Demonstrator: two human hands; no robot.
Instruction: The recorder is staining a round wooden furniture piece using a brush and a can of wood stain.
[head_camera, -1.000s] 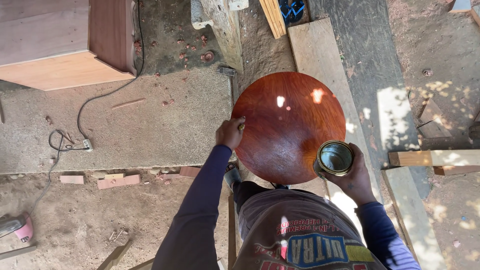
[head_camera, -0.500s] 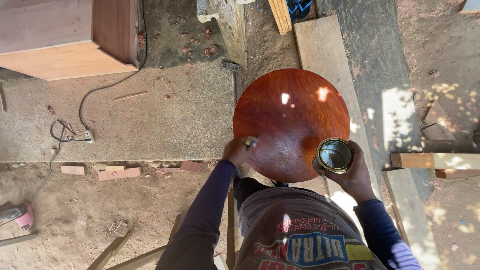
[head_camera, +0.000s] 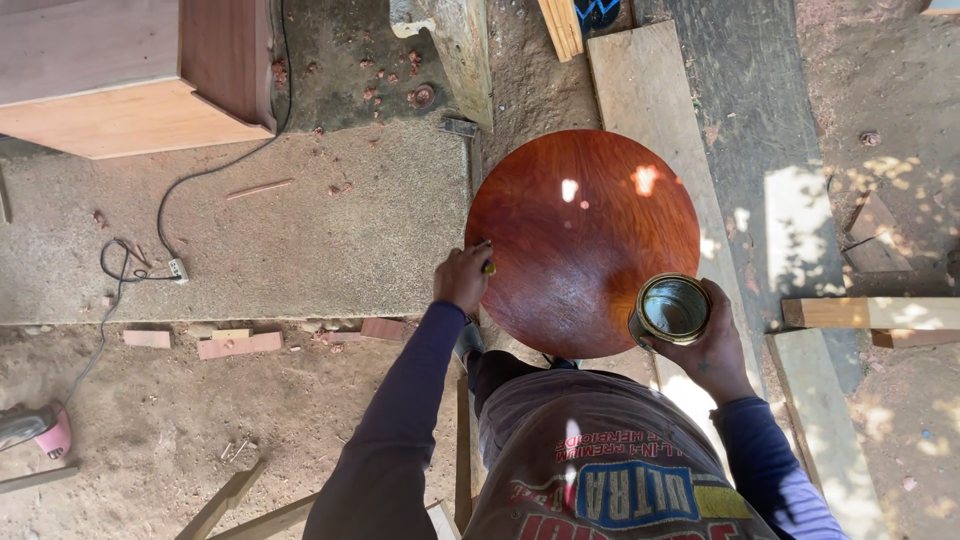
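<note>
A round, glossy red-brown wooden top (head_camera: 590, 215) stands in front of me. My left hand (head_camera: 460, 280) is closed on a small brush-like tool with a yellowish bit showing (head_camera: 489, 267), pressed against the top's left rim. My right hand (head_camera: 712, 352) grips an open metal can (head_camera: 672, 308) from below, and the can hangs over the top's near right edge. What is in the can I cannot tell.
A light wooden cabinet (head_camera: 120, 90) stands at the far left, with a black cable (head_camera: 205, 180) running to a plug (head_camera: 178, 268). Planks (head_camera: 650, 90) lie beyond the top and a board (head_camera: 870, 312) to the right. Wood offcuts (head_camera: 238, 345) and a pink power tool (head_camera: 45, 432) lie on the dirt.
My left hand slid along the top's left rim toward me, then back a little. The right hand with the can has barely moved.
</note>
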